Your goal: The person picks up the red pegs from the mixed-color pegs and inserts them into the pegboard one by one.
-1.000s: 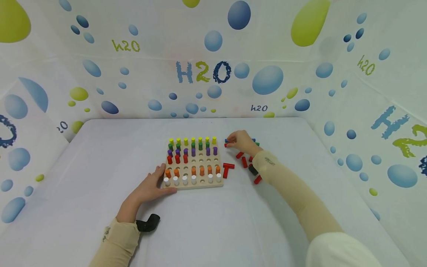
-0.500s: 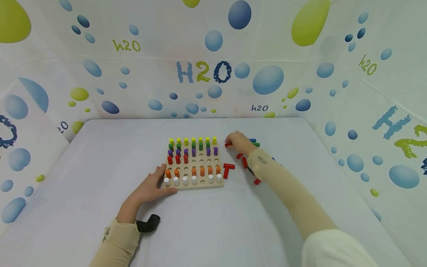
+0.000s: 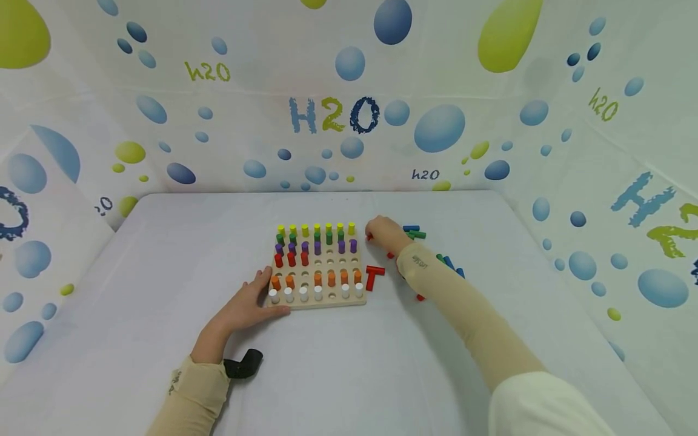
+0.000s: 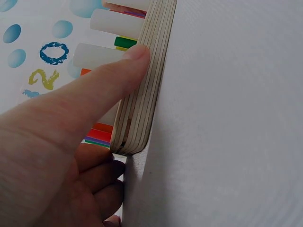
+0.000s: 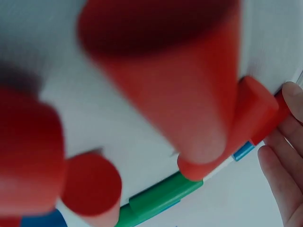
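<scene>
A wooden pegboard (image 3: pixel 322 306) carries rows of yellow, green, purple, red, orange and white pegs; only three stand in the red row. My left hand (image 3: pixel 242 307) holds its near left corner, the thumb on the front edge and fingers against the left side. In the left wrist view, the thumb (image 4: pixel 136 53) presses the layered edge. Beyond the board's right side, my right hand (image 3: pixel 386 233) pinches a lying red peg (image 5: pixel 272 124) low at the table. The hand hides much of this peg in the head view.
Two red pegs (image 3: pixel 374 270) touch in a T shape right of the board. Blue pegs (image 3: pixel 411 228) and green pegs (image 3: pixel 417 235) lie behind the right hand, more (image 3: pixel 449 262) beyond the right forearm. A black curved piece (image 3: pixel 245 364) sits at the left wrist.
My right hand has lowered slightly leftward and closed its fingers on the red peg. Its forearm has swung left, uncovering green and blue pegs at right. The left hand stays at the board.
</scene>
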